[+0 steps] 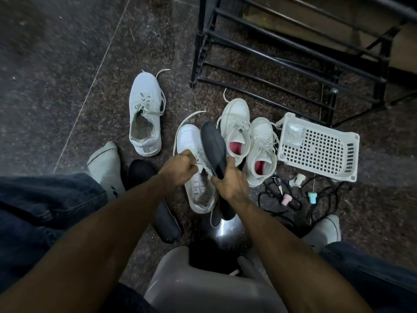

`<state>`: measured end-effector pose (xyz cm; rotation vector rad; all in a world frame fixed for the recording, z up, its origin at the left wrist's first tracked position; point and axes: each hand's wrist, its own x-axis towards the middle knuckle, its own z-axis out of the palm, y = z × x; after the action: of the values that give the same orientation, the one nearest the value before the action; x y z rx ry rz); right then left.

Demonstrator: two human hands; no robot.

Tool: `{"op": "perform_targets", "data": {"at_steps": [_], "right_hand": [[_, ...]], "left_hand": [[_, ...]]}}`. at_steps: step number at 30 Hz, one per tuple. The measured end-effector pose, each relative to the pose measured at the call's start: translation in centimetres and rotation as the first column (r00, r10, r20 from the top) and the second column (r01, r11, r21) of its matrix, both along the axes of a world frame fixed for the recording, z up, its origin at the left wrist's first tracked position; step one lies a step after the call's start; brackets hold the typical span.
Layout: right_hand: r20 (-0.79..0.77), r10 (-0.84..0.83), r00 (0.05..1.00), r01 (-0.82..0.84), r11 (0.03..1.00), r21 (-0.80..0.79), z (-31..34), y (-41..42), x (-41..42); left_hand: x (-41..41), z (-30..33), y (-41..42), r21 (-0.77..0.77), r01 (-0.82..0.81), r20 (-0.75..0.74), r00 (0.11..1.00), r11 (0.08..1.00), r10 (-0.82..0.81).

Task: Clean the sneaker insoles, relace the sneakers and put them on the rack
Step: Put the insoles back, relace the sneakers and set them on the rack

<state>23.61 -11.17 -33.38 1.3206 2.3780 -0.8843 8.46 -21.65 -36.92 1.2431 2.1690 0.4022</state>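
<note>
My left hand (179,169) grips the tongue and laces of a white sneaker (198,177) held above the floor. My right hand (232,181) holds a black insole (213,145) standing on edge beside that sneaker's opening. A second black insole (164,219) lies on the floor below my left forearm. A pale grey sneaker (145,114) with loose laces sits to the upper left. Two white sneakers with red linings (248,141) stand side by side to the right. The black metal shoe rack (293,48) stands behind them.
A white perforated plastic basket (320,150) lies beside the rack. Black cords and small pink and blue caps (312,197) litter the floor at right. My socked feet (106,168) flank the shoes. A grey plastic stool (203,285) is beneath me.
</note>
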Motion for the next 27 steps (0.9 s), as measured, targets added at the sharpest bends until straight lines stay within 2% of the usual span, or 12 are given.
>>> {"op": "perform_targets", "data": {"at_steps": [2,6,9,12,14,15,19,24,27], "right_hand": [[0.024,0.113,0.993,-0.115,0.992,0.049,1.1,-0.1,1.5],[0.11,0.3,0.948,-0.311,0.944,0.108,3.6,0.2,5.9],[0.271,0.483,0.832,-0.52,0.85,0.081,4.9,1.0,8.2],[0.372,0.646,0.666,-0.708,0.704,0.044,6.1,1.4,9.0],[0.417,0.694,0.587,-0.775,0.631,0.041,6.6,1.1,8.6],[0.426,0.695,0.58,-0.779,0.626,0.04,6.7,0.8,8.2],[0.395,0.604,0.692,-0.668,0.743,0.033,6.1,-1.8,6.1],[0.317,0.375,0.871,-0.406,0.913,0.036,4.1,-5.3,2.9],[0.295,0.243,0.924,-0.265,0.963,0.038,2.8,-6.0,0.9]], "left_hand": [[-0.6,0.0,0.1,-0.021,0.06,0.02,0.998,0.998,-0.06],[0.0,0.4,0.6,-0.121,0.155,-0.082,0.983,0.98,-0.166],[0.3,0.7,1.0,-0.167,0.181,-0.16,0.965,0.969,-0.208],[0.0,0.8,1.2,-0.181,0.206,-0.173,0.956,0.962,-0.237],[0.1,0.9,1.3,-0.18,0.202,-0.167,0.958,0.963,-0.232],[0.1,0.9,1.4,-0.177,0.197,-0.175,0.958,0.964,-0.228],[0.2,1.1,1.6,-0.159,0.163,-0.184,0.964,0.974,-0.191],[0.6,1.2,1.5,-0.146,0.127,-0.181,0.972,0.981,-0.153],[0.7,1.2,1.4,-0.155,0.12,-0.192,0.97,0.981,-0.149]]}}
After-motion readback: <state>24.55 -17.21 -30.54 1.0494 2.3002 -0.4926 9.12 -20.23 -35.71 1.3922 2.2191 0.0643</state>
